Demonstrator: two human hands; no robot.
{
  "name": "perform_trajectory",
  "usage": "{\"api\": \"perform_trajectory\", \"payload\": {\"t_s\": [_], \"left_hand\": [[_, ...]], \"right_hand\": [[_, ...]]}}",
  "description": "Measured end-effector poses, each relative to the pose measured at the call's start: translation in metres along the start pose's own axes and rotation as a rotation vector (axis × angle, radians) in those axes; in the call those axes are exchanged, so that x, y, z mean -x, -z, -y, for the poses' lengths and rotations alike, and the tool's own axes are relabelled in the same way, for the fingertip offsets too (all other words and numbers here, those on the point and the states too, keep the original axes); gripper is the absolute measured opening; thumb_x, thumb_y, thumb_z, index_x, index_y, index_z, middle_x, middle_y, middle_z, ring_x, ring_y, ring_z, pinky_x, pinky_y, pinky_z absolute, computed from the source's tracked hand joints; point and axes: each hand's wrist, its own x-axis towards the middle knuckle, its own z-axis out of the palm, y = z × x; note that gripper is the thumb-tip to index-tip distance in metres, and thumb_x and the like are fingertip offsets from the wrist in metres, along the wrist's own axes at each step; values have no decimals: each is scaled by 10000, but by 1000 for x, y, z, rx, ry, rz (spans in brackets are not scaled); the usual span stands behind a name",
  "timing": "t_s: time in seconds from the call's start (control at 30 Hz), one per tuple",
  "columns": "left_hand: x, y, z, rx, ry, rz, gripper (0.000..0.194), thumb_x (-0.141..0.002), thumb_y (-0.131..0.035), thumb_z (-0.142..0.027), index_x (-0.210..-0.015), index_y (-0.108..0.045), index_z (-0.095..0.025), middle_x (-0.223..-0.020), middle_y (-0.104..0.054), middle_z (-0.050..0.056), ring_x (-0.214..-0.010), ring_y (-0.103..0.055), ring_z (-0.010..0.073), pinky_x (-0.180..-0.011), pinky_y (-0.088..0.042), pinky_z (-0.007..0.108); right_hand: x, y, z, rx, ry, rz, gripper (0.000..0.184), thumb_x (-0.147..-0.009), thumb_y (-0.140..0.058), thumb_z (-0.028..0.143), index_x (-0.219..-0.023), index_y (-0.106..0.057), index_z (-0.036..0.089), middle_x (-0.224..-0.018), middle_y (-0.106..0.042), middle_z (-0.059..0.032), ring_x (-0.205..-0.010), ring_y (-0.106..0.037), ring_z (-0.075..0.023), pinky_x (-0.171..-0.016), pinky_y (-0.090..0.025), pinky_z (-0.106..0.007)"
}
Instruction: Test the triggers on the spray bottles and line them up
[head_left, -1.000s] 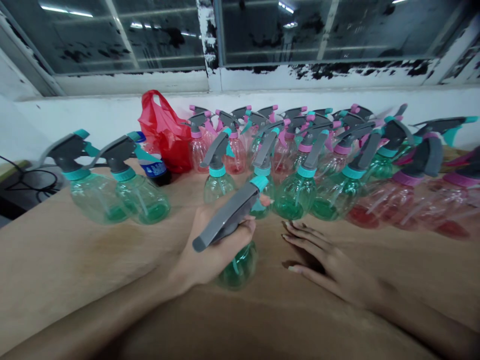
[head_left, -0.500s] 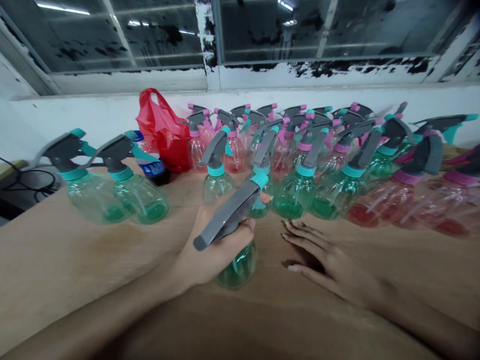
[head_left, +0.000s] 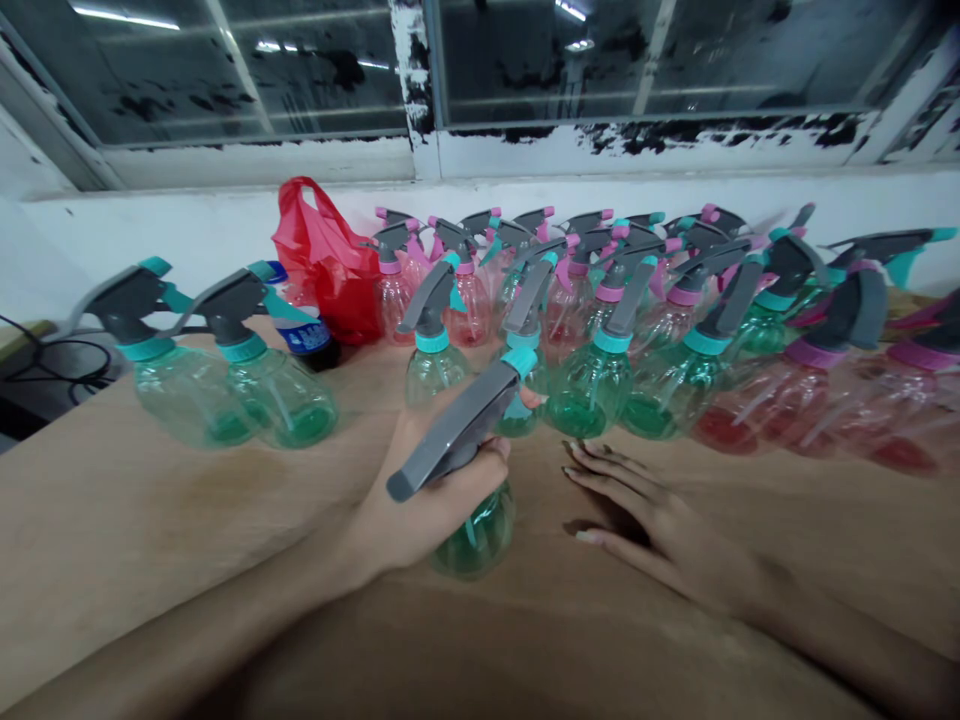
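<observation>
Widest free room: smooth brown wooden tabletop [head_left: 97, 520], left of left forearm. Pair of clear green plastic spray bottles [head_left: 289, 385] bounds it behind. Passage runs back between pair and left hand [head_left: 420, 505], blocked farther by red plastic bag [head_left: 337, 285] and blue-labelled bottle [head_left: 306, 337]. Narrow lane between gray-headed green spray bottle [head_left: 476, 535] in left hand and right hand's [head_left: 667, 525] fingertips; front row of teal-collared green bottles [head_left: 589, 390] closes its far end. Pink-collared clear bottles [head_left: 806, 400] crowd far right.
</observation>
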Motion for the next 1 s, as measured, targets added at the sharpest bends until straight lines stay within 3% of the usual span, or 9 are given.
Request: {"api": "perform_trajectory", "payload": {"t_s": [0.8,0.9,1.0], "left_hand": [[0,0,1,58,-1,11,150,-775,-460,-237,-713,-596,-229,-694,-622,-20,-587,-583,134,-594,-489,245],[2,0,4,142,12,48,155,-807,-472,-286,-772,-614,-234,-741,-628,-12,-649,-590,138,-687,-496,270],[4,0,5,133,48,8,144,-790,-510,-327,-761,-610,-228,-805,-647,-2,-725,-607,158,-698,-497,280]], "right_hand": [[0,0,0,19,-1,2,504,-852,-471,419,-1312,-388,232,-1386,-393,-47,-1295,-305,-222,-1047,-312,-464],[0,0,0,16,2,0,507,-851,-473,416,-1318,-379,240,-1387,-392,-42,-1295,-304,-225,-1044,-317,-470],[0,0,0,15,1,-3,505,-851,-475,415,-1316,-384,242,-1387,-392,-39,-1293,-307,-225,-1045,-317,-466]]}}
